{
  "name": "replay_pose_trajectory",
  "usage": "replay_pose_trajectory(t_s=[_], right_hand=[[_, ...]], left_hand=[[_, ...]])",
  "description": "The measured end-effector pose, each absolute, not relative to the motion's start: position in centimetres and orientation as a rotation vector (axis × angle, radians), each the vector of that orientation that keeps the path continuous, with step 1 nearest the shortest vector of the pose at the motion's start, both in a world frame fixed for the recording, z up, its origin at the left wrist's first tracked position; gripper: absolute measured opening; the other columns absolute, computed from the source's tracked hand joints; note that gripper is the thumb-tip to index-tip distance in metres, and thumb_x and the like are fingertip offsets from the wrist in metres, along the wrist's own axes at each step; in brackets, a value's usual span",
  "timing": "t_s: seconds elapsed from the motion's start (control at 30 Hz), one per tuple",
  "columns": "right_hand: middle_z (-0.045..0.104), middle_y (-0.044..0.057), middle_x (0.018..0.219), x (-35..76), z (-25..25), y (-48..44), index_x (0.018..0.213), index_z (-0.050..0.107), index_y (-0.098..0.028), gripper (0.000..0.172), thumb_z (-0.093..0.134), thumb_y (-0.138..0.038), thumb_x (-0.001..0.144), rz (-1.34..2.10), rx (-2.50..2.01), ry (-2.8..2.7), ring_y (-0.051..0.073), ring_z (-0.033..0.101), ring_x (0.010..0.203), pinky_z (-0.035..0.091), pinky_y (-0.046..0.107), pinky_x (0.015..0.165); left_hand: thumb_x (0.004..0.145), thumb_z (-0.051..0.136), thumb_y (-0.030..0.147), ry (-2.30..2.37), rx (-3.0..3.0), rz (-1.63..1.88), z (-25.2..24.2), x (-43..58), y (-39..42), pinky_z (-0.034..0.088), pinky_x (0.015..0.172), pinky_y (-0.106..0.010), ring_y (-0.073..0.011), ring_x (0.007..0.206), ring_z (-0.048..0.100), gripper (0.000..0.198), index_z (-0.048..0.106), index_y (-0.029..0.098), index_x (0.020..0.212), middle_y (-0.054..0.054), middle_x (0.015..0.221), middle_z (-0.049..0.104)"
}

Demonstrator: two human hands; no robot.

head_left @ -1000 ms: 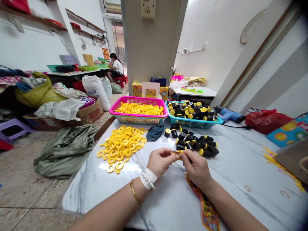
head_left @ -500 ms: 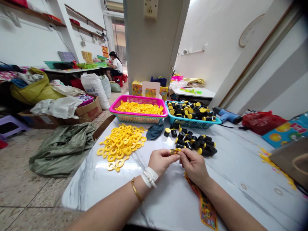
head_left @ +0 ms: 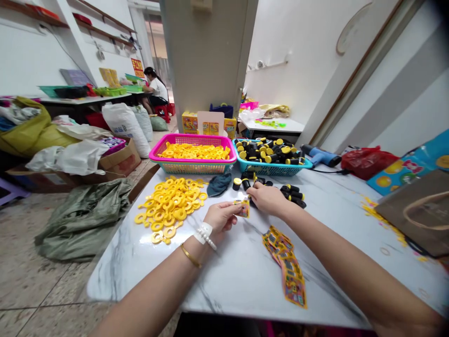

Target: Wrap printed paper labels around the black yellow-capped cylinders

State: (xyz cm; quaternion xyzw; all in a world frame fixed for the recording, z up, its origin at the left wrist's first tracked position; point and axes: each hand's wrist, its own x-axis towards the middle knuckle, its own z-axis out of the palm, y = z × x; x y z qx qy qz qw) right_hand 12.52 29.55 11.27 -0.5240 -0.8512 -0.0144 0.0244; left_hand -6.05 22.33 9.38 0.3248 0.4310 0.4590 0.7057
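Note:
My left hand point(head_left: 220, 219) pinches a small yellow printed sticker point(head_left: 244, 208) just above the marble table point(head_left: 224, 276). My right hand point(head_left: 268, 199) has reached forward onto the loose black cylinders with yellow caps point(head_left: 293, 193); its fingers curl over them and I cannot see whether one is held. A strip of colourful stickers point(head_left: 286, 264) lies on the table under my right forearm. A heap of yellow plastic rings point(head_left: 170, 203) lies left of my left hand.
At the back stand a pink basket point(head_left: 192, 165) of yellow rings and a blue basket point(head_left: 271, 168) of black cylinders. A dark cloth point(head_left: 218, 184), a blue heat gun point(head_left: 321, 156), a red bag point(head_left: 366, 161) and a brown paper bag point(head_left: 421, 210) are around. A person point(head_left: 154, 90) sits far behind.
My hands were together over the sticker. The right hand has let go and moved forward to the black cylinders; the left keeps the sticker. The view shifted slightly.

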Motion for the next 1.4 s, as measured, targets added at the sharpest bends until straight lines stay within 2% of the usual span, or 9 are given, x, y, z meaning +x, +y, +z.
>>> replay_pose_trajectory(t_s=[0.17, 0.37, 0.53, 0.67, 0.77, 0.9, 1.03, 1.23, 1.4], right_hand=[[0.073, 0.008, 0.094, 13.2, 10.5, 30.1, 0.099, 0.069, -0.019, 0.019, 0.051, -0.021, 0.091, 0.096, -1.543, -2.607, 0.021, 0.068, 0.084, 0.047, 0.028, 0.072], [0.069, 0.010, 0.117, 14.4, 11.5, 29.1, 0.116, 0.064, -0.018, 0.026, 0.057, -0.025, 0.091, 0.132, -1.355, -2.394, 0.024, 0.065, 0.106, 0.050, 0.034, 0.089], [0.071, 0.005, 0.101, 13.2, 11.6, 24.3, 0.120, 0.063, -0.023, 0.032, 0.058, -0.040, 0.093, 0.512, -1.129, -2.100, 0.013, 0.063, 0.058, 0.051, 0.027, 0.055], [0.067, 0.008, 0.104, 12.6, 10.2, 21.8, 0.123, 0.064, -0.025, 0.031, 0.057, -0.030, 0.093, 0.501, -0.993, -2.404, 0.019, 0.067, 0.083, 0.055, 0.032, 0.074], [0.063, 0.010, 0.106, 13.0, 10.1, 21.6, 0.116, 0.068, -0.024, 0.028, 0.055, -0.023, 0.091, 0.432, -1.006, -2.567, 0.020, 0.066, 0.087, 0.055, 0.036, 0.079], [0.065, 0.006, 0.093, 13.8, 10.8, 22.2, 0.104, 0.066, -0.020, 0.020, 0.058, -0.032, 0.090, 0.799, -1.066, -2.221, 0.016, 0.066, 0.068, 0.055, 0.029, 0.058], [0.067, 0.004, 0.083, 13.8, 10.4, 23.0, 0.110, 0.056, -0.019, 0.035, 0.061, -0.047, 0.090, 1.239, -0.902, -1.534, 0.016, 0.067, 0.059, 0.046, 0.022, 0.037], [0.072, 0.005, 0.090, 12.8, 9.5, 23.1, 0.108, 0.069, -0.018, 0.040, 0.077, -0.043, 0.078, 1.147, -0.951, -1.417, 0.014, 0.066, 0.066, 0.060, 0.032, 0.064], [0.073, 0.006, 0.090, 12.6, 9.0, 23.3, 0.105, 0.069, -0.019, 0.039, 0.076, -0.047, 0.079, 1.165, -0.978, -1.329, 0.017, 0.069, 0.073, 0.061, 0.035, 0.071]], left_hand=[[0.062, 0.085, 0.025, 0.880, 0.626, 0.973, 8.6, -6.2, 22.8, 0.014, 0.038, -0.015, -0.0002, 0.046, 0.040, 0.032, 0.075, 0.008, 0.087, -0.012, 0.089, 0.073], [0.065, 0.082, 0.017, 0.870, 0.547, 0.942, 8.2, -6.2, 22.9, 0.013, 0.036, -0.012, 0.0008, 0.042, 0.037, 0.024, 0.073, 0.009, 0.085, -0.005, 0.074, 0.068], [0.069, 0.078, 0.013, 0.913, 0.485, 1.083, 8.9, -6.7, 23.3, 0.014, 0.033, -0.011, 0.0014, 0.041, 0.036, 0.017, 0.071, 0.007, 0.083, -0.004, 0.073, 0.066], [0.073, 0.074, 0.010, 0.872, 0.436, 1.151, 9.4, -7.1, 23.8, 0.013, 0.032, -0.009, 0.0024, 0.039, 0.032, 0.010, 0.068, 0.006, 0.080, -0.001, 0.068, 0.060], [0.075, 0.072, 0.008, 0.865, 0.396, 1.147, 9.5, -7.2, 23.9, 0.014, 0.031, -0.009, 0.0024, 0.038, 0.033, 0.008, 0.064, 0.007, 0.077, 0.002, 0.065, 0.057], [0.084, 0.062, 0.007, 0.871, 0.352, 1.088, 9.6, -6.8, 23.5, 0.014, 0.031, -0.008, 0.0028, 0.038, 0.034, 0.003, 0.062, 0.007, 0.081, 0.000, 0.069, 0.058], [0.087, 0.058, 0.006, 0.838, 0.318, 1.020, 9.8, -6.2, 23.1, 0.013, 0.030, -0.008, 0.0023, 0.037, 0.034, 0.005, 0.063, 0.006, 0.087, 0.000, 0.067, 0.056], [0.087, 0.061, 0.010, 0.725, 0.333, 0.994, 10.1, -6.0, 22.5, 0.014, 0.030, -0.008, 0.0023, 0.037, 0.032, 0.004, 0.063, 0.007, 0.088, 0.000, 0.068, 0.057], [0.085, 0.063, 0.011, 0.736, 0.354, 0.980, 9.9, -6.0, 22.5, 0.014, 0.030, -0.008, 0.0020, 0.038, 0.033, 0.004, 0.061, 0.009, 0.087, 0.000, 0.071, 0.059]])
